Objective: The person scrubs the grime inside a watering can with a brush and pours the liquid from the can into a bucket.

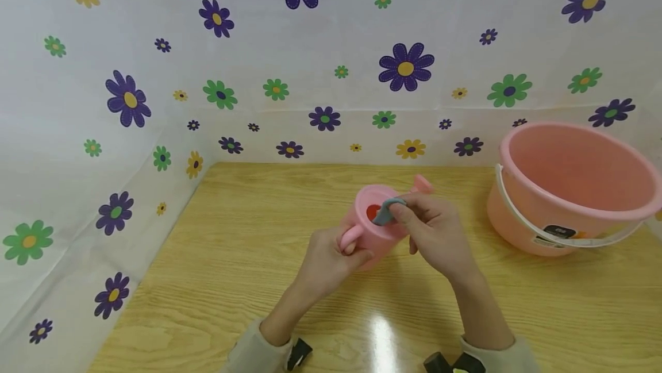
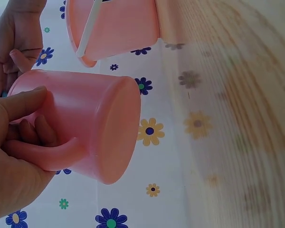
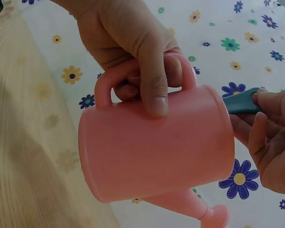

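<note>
— Whereabouts of the pink plastic watering can (image 1: 380, 245) with the flared spout (image 1: 422, 184)?

— Held tilted above the middle of the wood-grain table (image 1: 207, 281), a little out from the far edge. Base clear of the wood, seen from the left wrist.

— And the grip?

— Clamped by the left hand (image 1: 328, 261) at the curved pink loop handle (image 1: 350, 238), with fingers through the loop and thumb against the wall. Pinched between thumb and fingers of the right hand (image 1: 439, 235): a curved blue-green piece (image 1: 385, 213), right at the can's round mouth. Hard to tell how far inside.

— Likely handling?

— Light and fairly stiff, to judge by the moulded plastic; smooth, so apt to roll in a loose hold. Best taken by the loop, thumb braced on the body. Better not by the spout, probably the weakest part.

— And the blue-green piece?

— Probably light too; soft or stiff, impossible to say. Best pinched at the outer end.

— Contents of the can?

— Something red (image 1: 371, 212) in the opening, too little in view to name.

— Other containers?

— Toward the table's far right corner, a large peach-pink plastic bucket (image 1: 503, 225) with a white swing handle (image 1: 576, 242). Inner wall visible; bottom not to be made out.
</note>
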The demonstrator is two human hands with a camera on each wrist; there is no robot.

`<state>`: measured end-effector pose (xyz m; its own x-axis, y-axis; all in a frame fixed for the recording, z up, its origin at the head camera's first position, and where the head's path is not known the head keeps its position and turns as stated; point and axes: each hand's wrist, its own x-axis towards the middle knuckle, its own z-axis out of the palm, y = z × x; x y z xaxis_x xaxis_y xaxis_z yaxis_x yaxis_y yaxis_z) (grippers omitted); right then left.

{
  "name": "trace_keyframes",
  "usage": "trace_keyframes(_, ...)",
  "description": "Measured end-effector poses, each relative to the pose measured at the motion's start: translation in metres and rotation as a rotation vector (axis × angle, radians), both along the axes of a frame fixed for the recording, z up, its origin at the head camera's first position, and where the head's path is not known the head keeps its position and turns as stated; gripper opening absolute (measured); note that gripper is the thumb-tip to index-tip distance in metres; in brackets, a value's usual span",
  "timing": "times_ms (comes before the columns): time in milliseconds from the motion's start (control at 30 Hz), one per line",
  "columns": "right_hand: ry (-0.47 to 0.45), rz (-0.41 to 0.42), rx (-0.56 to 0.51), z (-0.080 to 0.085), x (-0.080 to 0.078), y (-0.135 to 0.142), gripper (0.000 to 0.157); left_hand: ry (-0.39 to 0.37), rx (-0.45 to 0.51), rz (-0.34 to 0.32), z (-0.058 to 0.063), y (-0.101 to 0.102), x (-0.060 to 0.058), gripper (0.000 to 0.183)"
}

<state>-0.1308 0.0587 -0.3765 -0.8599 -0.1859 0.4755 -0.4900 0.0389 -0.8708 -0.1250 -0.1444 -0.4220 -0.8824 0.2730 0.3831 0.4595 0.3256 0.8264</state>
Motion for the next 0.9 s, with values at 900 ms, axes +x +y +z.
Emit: trace_keyframes(900,-0.14,-0.102,-0.131,0.014,0.007,0.006,0.027,0.007,0.015,0.075,0.001,0.001,-0.001,0.041)
